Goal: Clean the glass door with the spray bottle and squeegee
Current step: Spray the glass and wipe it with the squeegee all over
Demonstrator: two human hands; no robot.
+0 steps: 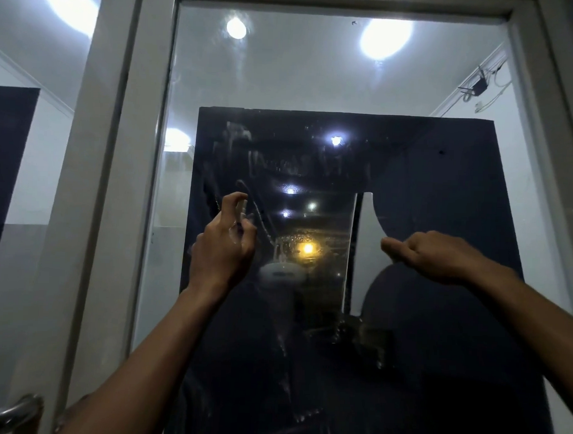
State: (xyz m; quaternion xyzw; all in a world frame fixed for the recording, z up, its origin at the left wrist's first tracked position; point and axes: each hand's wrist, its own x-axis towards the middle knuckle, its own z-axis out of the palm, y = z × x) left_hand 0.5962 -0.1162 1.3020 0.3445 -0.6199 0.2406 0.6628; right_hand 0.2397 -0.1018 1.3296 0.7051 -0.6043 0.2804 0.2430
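Glass door [332,88] stands straight ahead of you, wet streaks up-left. Your left hand [224,247] grips a small spray bottle [243,212] upright at the pane; your right hand [430,254], loosely curled, seems to hold nothing.

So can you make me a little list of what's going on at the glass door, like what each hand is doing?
place: glass door in a pale frame
left hand: raised at the glass, fingers curled round a small spray bottle, mostly hidden
right hand: raised, fingers curled; whether it holds anything cannot be told
glass: streaks and droplets in the middle
squeegee: not visible
also there: metal door handle, bottom left
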